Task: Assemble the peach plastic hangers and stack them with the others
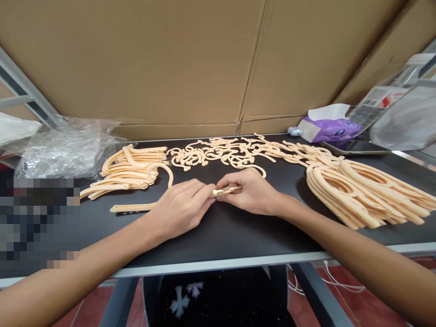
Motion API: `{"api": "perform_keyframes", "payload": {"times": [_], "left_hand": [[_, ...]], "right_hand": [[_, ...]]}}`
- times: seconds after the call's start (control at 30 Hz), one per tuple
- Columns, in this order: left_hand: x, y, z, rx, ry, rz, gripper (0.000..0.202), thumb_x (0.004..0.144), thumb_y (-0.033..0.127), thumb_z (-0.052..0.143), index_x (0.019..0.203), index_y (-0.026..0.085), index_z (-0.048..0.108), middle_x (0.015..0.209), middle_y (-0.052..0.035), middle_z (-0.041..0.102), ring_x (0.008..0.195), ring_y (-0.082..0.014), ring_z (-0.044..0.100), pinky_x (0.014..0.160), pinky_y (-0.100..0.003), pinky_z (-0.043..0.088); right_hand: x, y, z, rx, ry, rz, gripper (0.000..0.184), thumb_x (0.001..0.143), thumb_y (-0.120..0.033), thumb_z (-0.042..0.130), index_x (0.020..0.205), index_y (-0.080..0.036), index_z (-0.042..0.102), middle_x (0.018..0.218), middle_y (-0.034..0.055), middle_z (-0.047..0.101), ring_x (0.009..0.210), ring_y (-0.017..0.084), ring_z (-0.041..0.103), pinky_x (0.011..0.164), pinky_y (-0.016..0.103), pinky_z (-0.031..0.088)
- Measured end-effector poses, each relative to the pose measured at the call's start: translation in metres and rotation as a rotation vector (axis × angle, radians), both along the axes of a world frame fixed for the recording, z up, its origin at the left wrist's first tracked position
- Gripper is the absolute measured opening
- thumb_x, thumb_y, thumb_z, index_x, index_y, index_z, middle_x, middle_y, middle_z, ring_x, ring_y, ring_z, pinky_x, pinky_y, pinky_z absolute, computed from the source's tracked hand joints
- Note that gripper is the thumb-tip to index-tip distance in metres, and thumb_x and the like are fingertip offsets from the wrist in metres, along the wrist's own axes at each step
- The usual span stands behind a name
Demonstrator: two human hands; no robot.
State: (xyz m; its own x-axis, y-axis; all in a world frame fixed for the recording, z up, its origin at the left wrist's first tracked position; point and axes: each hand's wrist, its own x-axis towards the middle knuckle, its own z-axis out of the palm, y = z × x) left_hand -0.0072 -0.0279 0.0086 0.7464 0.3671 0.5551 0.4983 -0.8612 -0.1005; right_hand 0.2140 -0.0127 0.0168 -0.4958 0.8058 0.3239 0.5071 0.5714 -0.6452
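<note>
Above the middle of the table, my left hand (185,204) and my right hand (250,190) meet with fingertips pinched together. Between them is a cream plastic hanger part (218,192), mostly hidden by the fingers. A long hanger arm (132,207) sticks out to the left from under my left hand, and a curved hook (166,171) rises behind that hand. Both seem to belong to the hanger being held, though the joint is covered. Beyond my hands lies a loose pile of cream hooks (218,150).
At left are stacked hanger arms (132,175) and clear plastic wrap (64,147). Folded hangers (354,195) are piled at right, near a purple tissue pack (332,129) and a dark phone-like slab (356,147). A cardboard wall (163,63) closes off the back.
</note>
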Motion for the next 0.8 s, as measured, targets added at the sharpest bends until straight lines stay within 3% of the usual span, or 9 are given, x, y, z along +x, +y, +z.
{"api": "perform_keyframes", "payload": {"times": [0.17, 0.33, 0.47, 0.63, 0.8], "left_hand": [[-0.002, -0.001, -0.001, 0.098, 0.05, 0.083, 0.017, 0.098, 0.012, 0.051, 0.1, 0.014, 0.068, 0.08, -0.0032, 0.071, 0.064, -0.0176, 0.065, 0.053, -0.03, 0.043], [-0.004, -0.004, 0.0, 0.09, 0.131, 0.194, 0.024, 0.093, 0.01, 0.053, 0.108, 0.019, 0.069, 0.089, -0.0029, 0.073, 0.069, -0.018, 0.066, 0.05, -0.028, 0.036], [-0.005, -0.006, 0.004, 0.043, 0.201, 0.245, 0.036, 0.087, 0.005, 0.051, 0.111, 0.022, 0.071, 0.096, -0.0032, 0.073, 0.073, -0.0184, 0.068, 0.049, -0.026, 0.033], [-0.007, -0.006, 0.007, 0.038, 0.212, 0.222, 0.035, 0.084, 0.002, 0.049, 0.105, 0.019, 0.071, 0.101, -0.003, 0.074, 0.076, -0.0175, 0.069, 0.05, -0.027, 0.038], [-0.006, -0.007, 0.008, 0.05, 0.177, 0.195, 0.032, 0.086, 0.005, 0.049, 0.103, 0.019, 0.072, 0.105, -0.0029, 0.073, 0.067, -0.0142, 0.066, 0.048, -0.026, 0.035]], "right_hand": [[-0.002, 0.0, -0.001, -0.108, 0.032, 0.048, 0.014, 0.081, -0.029, 0.071, 0.084, -0.016, 0.074, 0.065, -0.0014, 0.065, 0.058, 0.009, 0.053, 0.059, 0.023, 0.04], [0.008, 0.005, 0.008, -0.178, 0.085, -0.036, 0.024, 0.08, -0.039, 0.073, 0.091, -0.018, 0.073, 0.075, 0.0002, 0.067, 0.06, 0.01, 0.051, 0.057, 0.024, 0.039], [0.018, 0.01, 0.016, -0.137, 0.015, -0.061, 0.032, 0.092, -0.044, 0.058, 0.084, -0.017, 0.072, 0.075, 0.0018, 0.067, 0.067, 0.013, 0.055, 0.063, 0.027, 0.04], [0.022, 0.012, 0.019, -0.159, -0.242, 0.025, 0.027, 0.095, -0.037, 0.056, 0.094, -0.017, 0.075, 0.086, 0.0029, 0.073, 0.078, 0.015, 0.061, 0.071, 0.027, 0.041], [0.023, 0.01, 0.022, -0.158, -0.289, 0.097, 0.022, 0.095, -0.027, 0.055, 0.1, -0.018, 0.074, 0.094, 0.0033, 0.074, 0.086, 0.015, 0.063, 0.076, 0.026, 0.041]]}}
